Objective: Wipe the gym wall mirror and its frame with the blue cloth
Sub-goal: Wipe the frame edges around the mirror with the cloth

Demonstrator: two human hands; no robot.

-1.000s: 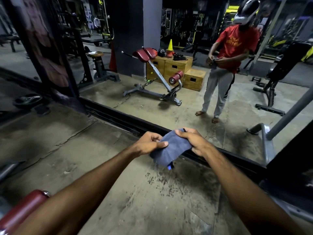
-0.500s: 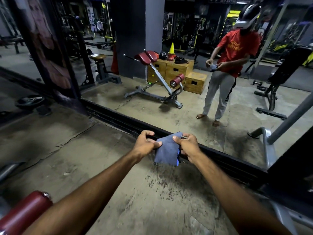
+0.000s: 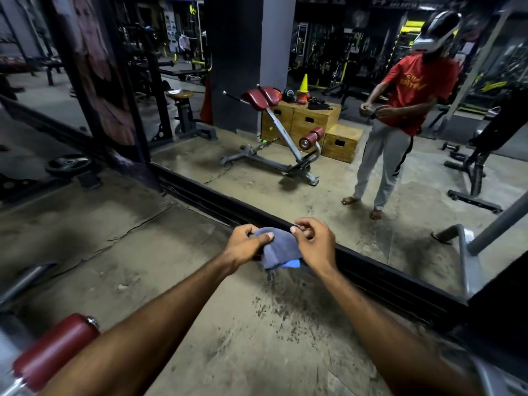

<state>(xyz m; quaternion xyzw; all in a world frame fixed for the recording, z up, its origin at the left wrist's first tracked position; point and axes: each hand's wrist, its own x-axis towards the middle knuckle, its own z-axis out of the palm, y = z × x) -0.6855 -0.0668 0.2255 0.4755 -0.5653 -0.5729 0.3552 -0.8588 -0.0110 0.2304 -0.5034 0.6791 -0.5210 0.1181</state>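
Observation:
The blue cloth (image 3: 278, 250) is bunched between both hands, above the floor and just in front of the mirror's black bottom frame (image 3: 380, 277). My left hand (image 3: 245, 244) grips its left side, thumb on top. My right hand (image 3: 313, 244) pinches its upper right edge with curled fingers. The wall mirror (image 3: 314, 178) fills the upper right and reflects a person in a red shirt holding the cloth. A bright blue tag shows at the cloth's lower edge.
A black upright post with a poster (image 3: 97, 90) stands at the mirror's left end. A red padded roller (image 3: 54, 351) is near my lower left. A grey metal bar (image 3: 491, 224) leans at right. Weight plates (image 3: 68, 164) lie on the cracked concrete floor.
The hands have kept reworking the cloth, bunching it up closer together. The view has shifted slightly toward the mirror frame.

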